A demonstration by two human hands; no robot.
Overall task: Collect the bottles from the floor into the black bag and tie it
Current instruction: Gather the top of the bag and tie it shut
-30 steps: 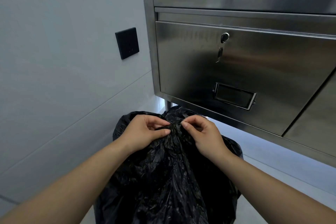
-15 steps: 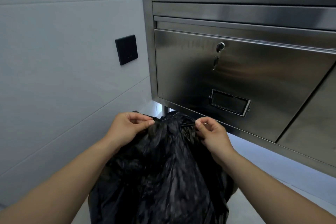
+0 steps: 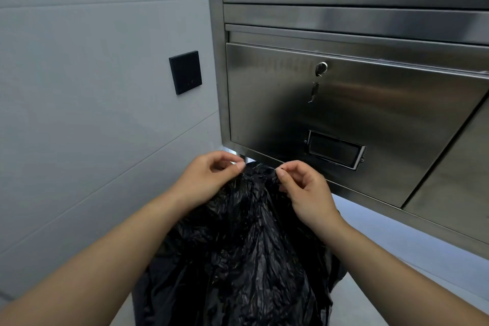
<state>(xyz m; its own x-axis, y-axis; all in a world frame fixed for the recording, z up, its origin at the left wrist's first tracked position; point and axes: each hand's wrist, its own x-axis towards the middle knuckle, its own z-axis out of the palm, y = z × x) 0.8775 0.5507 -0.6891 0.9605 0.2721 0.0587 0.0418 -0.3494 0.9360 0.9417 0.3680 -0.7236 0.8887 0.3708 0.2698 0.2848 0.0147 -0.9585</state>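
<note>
While the black bag hangs bunched between both wrists, the left hand pinches its gathered top; the right hand seemingly pinches likewise

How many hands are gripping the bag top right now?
2. The left hand pinches the gathered top of the black bag from the left; the right hand pinches it from the right. Both are in full view.

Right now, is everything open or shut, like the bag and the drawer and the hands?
black bag, top bunched together, finished knot not visible.
left hand, pinching the bag's top from the left.
right hand, pinching the bag's top from the right.
steel drawer, shut.
key, hanging from the drawer's lock.
</note>
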